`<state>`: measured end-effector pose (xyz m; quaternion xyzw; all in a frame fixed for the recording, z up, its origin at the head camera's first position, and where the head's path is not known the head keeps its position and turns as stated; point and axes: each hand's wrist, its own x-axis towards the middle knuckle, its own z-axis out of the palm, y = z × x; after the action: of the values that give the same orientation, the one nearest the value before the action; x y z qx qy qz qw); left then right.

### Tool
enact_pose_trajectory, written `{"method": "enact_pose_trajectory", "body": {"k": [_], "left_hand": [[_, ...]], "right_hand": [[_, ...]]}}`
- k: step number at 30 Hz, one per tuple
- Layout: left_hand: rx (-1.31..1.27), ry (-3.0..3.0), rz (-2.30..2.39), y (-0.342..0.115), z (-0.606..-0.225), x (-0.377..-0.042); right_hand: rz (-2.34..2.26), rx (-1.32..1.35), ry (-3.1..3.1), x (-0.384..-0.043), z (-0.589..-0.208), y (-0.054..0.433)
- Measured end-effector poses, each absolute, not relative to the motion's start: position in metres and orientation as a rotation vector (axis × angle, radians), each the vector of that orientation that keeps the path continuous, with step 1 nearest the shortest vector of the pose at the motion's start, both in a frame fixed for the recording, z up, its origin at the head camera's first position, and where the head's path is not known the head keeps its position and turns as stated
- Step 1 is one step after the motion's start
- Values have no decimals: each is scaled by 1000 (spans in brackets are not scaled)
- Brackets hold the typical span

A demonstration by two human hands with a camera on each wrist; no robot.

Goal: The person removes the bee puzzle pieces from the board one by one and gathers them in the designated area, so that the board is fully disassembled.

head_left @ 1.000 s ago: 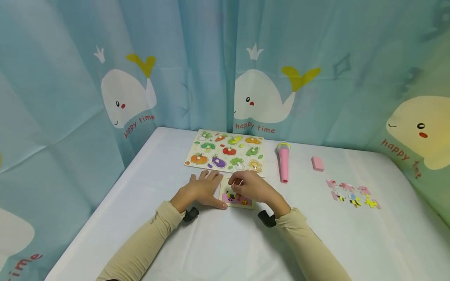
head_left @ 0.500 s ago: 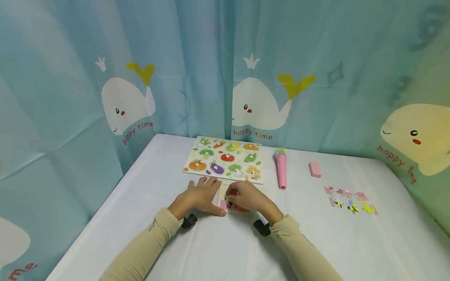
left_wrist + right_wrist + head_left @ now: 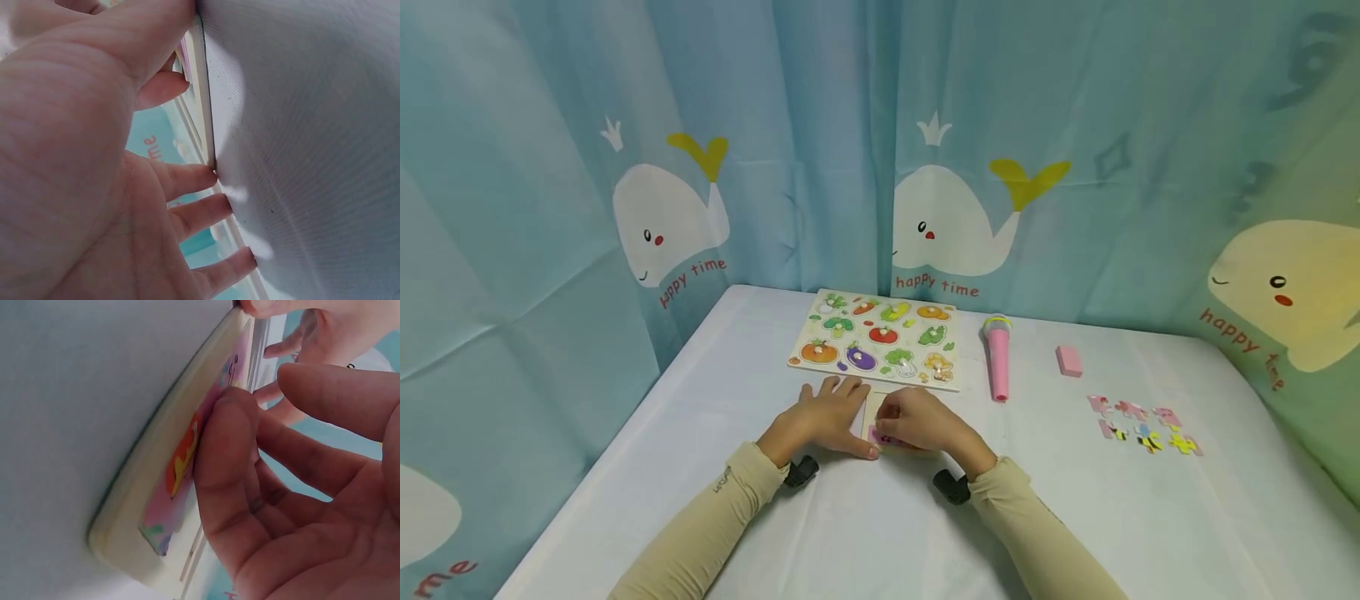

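Observation:
A small cream puzzle tray (image 3: 872, 410) lies flat on the white tablecloth between both hands. A printed puzzle picture (image 3: 186, 450), pink with orange and yellow parts, covers its near strip. My left hand (image 3: 831, 419) is spread flat at the tray's left side, with its thumb at the near-left corner. My right hand (image 3: 917, 418) is bent over the tray, its curled fingertips down on a puzzle piece in the picture. That piece is mostly hidden under the fingers. In the right wrist view a finger (image 3: 225, 450) lies against the picture surface.
Behind the tray lies a vegetable knob-puzzle board (image 3: 880, 338). To its right are a pink toy microphone (image 3: 998, 362) and a pink block (image 3: 1069, 361). Several loose jigsaw pieces (image 3: 1147, 439) lie in two rows at the right. A blue whale-print curtain (image 3: 827, 150) surrounds the table.
My right hand has come down and to the left over the tray, covering the bee part of the picture that showed earlier. My left hand stays at the tray's left side. The head view has tilted slightly.

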<state>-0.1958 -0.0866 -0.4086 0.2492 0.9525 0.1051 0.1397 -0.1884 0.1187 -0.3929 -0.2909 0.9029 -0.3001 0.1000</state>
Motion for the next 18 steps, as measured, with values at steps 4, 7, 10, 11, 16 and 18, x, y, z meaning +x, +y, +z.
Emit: {"method": "enact_pose_trajectory", "body": {"k": [4,7,10,11,16,18], "left_hand": [[712,2759,295,-87,-408,-195],[696,2756,288,-87,-405,-193],[692,2754,270,-87,-402,-192],[689,2753,264,-87,-401,-191],[684,2755,235,-85,-400,-192],[682,2755,237,-84,-400,-192]], "right_hand": [[-880,-821,2681,-188,-394,116],[-876,-794,2693,-187,-394,113],[-870,-759,2707,-186,-392,111],[-867,-749,2712,-186,-392,110],[-882,-683,2719,-185,-391,110],[-900,-652,2715,-186,-392,110]]}}
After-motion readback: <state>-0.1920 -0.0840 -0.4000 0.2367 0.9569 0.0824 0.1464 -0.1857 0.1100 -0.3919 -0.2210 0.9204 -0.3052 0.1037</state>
